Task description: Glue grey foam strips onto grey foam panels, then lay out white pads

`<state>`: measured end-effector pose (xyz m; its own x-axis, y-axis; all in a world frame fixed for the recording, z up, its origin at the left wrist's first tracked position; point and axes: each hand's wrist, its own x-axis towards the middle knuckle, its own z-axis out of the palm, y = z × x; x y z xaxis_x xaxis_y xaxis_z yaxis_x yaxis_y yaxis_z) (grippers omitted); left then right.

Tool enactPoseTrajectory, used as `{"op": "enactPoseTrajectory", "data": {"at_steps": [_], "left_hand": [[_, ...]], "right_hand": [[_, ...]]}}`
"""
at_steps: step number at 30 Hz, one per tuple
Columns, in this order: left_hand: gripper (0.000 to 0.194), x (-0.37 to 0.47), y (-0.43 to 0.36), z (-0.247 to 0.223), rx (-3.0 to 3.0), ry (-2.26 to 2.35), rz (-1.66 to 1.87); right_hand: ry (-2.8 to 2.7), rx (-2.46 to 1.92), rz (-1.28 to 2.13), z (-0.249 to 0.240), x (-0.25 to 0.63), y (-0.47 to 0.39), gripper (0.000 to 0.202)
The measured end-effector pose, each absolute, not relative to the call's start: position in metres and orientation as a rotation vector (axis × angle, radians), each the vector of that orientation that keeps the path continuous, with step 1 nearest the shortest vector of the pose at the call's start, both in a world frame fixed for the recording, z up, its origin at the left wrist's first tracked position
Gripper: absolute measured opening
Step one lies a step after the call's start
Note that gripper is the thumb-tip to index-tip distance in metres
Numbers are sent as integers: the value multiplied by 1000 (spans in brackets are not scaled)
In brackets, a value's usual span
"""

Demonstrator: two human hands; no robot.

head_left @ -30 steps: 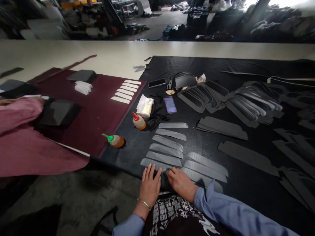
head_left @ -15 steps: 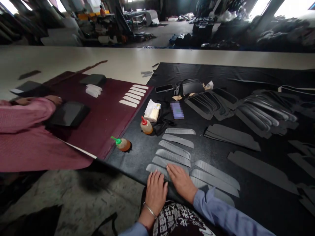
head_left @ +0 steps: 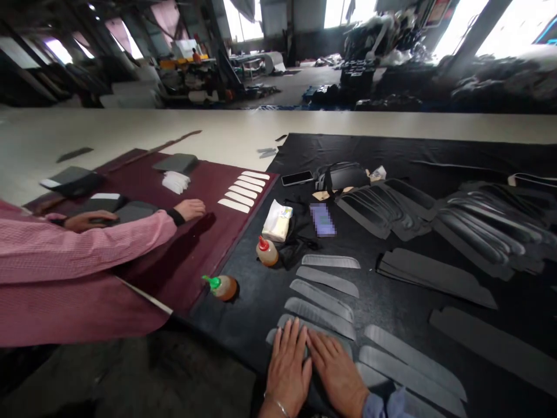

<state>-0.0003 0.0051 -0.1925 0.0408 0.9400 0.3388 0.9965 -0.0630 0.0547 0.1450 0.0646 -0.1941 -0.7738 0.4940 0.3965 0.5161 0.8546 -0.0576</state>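
Note:
My left hand point(head_left: 288, 364) lies flat, fingers stretched forward, on the nearest grey strips at the table's front edge. Beside it, my right hand point(head_left: 338, 371) rests flat on the same pieces, its fingertips close to the left ones. Both hands partly hide the strips under them. Beyond my fingers, several grey curved-edge strips point(head_left: 321, 318) lie in a spaced column running away from me. To the right of my right hand, more grey strips point(head_left: 415, 355) are laid side by side. The black sheet point(head_left: 256, 316) beneath covers the table.
A green-capped squeeze bottle point(head_left: 223, 287), a red-capped one point(head_left: 267, 253) and a tissue packet point(head_left: 277, 223) stand left of the column. Dark cut pieces point(head_left: 496, 229) are piled at right. At left, a co-worker's hand point(head_left: 190, 209) hovers over a maroon sheet point(head_left: 209, 244) near white strips point(head_left: 244, 190).
My left hand has moved forward from the table edge onto the strips, beside my right hand. The co-worker's arm has reached right, towards the white strips. My view has tilted up slightly.

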Motion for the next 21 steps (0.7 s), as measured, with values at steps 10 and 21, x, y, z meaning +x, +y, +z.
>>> {"op": "enactPoseTrajectory", "data": {"at_steps": [10,21], "left_hand": [[59,-1,9,-204,-2021,-1901,-510],[68,0,7,-206,-2060,-1947,-503]], "right_hand": [[-2602,-554,-276,-200,162,78,39],[-2567,-801,80,-193,144,74,20]]}}
